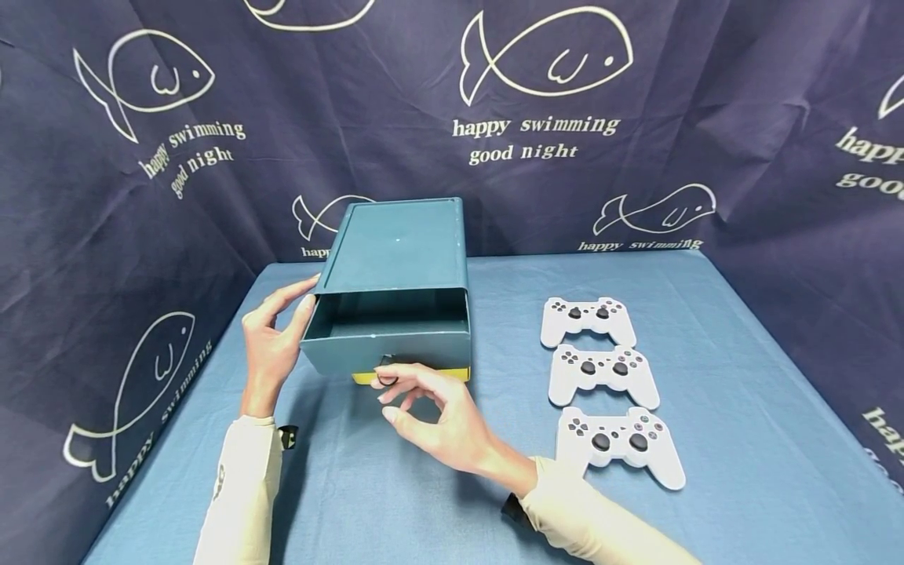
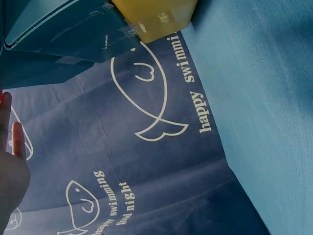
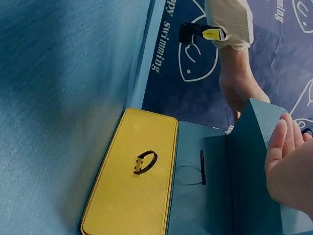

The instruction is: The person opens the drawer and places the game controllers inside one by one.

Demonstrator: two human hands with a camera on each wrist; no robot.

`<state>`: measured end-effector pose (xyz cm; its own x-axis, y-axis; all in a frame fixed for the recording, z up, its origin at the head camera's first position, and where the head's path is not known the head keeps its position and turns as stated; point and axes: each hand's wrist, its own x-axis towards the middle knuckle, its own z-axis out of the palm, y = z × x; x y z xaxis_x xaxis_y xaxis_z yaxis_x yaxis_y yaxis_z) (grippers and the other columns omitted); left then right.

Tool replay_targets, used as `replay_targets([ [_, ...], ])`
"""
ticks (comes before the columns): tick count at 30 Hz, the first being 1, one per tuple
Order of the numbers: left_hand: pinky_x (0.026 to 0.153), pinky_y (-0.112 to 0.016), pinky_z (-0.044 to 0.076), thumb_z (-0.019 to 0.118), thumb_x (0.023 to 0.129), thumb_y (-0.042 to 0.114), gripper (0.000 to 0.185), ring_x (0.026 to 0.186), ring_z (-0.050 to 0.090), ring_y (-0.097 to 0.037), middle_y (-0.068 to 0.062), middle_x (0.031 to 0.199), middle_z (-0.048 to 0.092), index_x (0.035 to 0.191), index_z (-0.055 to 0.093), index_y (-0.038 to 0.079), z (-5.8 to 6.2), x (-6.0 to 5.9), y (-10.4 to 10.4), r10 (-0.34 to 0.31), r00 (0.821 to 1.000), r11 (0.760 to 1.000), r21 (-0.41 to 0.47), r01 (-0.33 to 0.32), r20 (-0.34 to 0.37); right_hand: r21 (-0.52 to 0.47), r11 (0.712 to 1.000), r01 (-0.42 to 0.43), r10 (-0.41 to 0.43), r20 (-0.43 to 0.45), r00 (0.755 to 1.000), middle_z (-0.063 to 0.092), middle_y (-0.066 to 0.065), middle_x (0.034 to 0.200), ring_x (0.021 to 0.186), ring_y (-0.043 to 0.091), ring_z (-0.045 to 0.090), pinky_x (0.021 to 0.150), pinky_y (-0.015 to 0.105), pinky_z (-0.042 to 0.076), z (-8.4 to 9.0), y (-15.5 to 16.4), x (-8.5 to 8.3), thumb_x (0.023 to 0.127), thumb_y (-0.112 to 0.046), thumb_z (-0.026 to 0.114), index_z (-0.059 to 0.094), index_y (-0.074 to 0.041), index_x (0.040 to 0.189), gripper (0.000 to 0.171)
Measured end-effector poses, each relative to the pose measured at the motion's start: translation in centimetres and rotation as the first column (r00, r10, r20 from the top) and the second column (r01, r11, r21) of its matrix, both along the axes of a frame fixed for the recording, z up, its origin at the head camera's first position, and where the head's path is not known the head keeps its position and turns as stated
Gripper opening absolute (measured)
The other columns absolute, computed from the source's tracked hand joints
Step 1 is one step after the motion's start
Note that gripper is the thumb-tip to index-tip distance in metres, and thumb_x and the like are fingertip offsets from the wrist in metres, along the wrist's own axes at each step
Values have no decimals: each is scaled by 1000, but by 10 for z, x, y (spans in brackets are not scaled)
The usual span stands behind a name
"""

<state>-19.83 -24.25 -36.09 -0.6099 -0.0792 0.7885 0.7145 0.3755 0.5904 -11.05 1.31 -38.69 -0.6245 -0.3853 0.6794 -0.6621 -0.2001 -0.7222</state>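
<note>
A teal drawer cabinet (image 1: 399, 243) stands at the back of the table, its top drawer (image 1: 353, 353) pulled out and its inside bare. My right hand (image 1: 448, 416) is at the drawer front, with a curled finger through the black pull loop (image 1: 386, 360). At the cabinet's left side, my left hand (image 1: 271, 349) touches the edge with fingers extended; some fingertips are hidden behind it. In the right wrist view, a teal drawer front (image 3: 190, 200) and a yellow drawer front (image 3: 122, 200), both closed, show below the open drawer. The yellow one has its own black loop (image 3: 153, 165).
Three white game controllers lie in a column right of the cabinet: a far one (image 1: 588, 312), a middle one (image 1: 603, 362) and a near one (image 1: 618, 430). The right sleeve (image 1: 586, 510) passes close to the near controller. A dark blue fish-print cloth (image 1: 424, 118) hangs behind the table.
</note>
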Motion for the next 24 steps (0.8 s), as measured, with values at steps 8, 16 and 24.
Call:
replay_targets([
  [8, 102, -28, 48, 67, 90, -16, 32, 113, 68, -13, -22, 118, 73, 120, 75, -6, -1, -1, -2, -19, 1000, 1000, 7, 19, -1, 2, 1000, -4, 4, -26, 1000, 71, 13, 117, 98, 21, 72, 77, 34, 60, 2, 1, 6, 93, 4, 70, 63, 0, 133, 41],
  [16, 102, -29, 48, 68, 91, -15, 31, 112, 69, -15, -22, 117, 73, 119, 75, -6, -1, -1, -3, -46, 999, 999, 16, 46, -14, 0, 1000, -24, 24, -31, 999, 71, 14, 120, 99, 20, 72, 76, 35, 60, 2, 1, 13, 92, 5, 70, 62, -1, 134, 43],
  [24, 101, -29, 49, 68, 90, -16, 31, 112, 69, -15, -22, 117, 73, 119, 75, -6, -1, -2, -2, -47, 999, 999, 18, 48, -15, -4, 999, -40, 40, -44, 998, 71, 15, 120, 99, 21, 72, 75, 36, 60, 2, 1, 18, 91, 7, 70, 61, -1, 135, 45],
])
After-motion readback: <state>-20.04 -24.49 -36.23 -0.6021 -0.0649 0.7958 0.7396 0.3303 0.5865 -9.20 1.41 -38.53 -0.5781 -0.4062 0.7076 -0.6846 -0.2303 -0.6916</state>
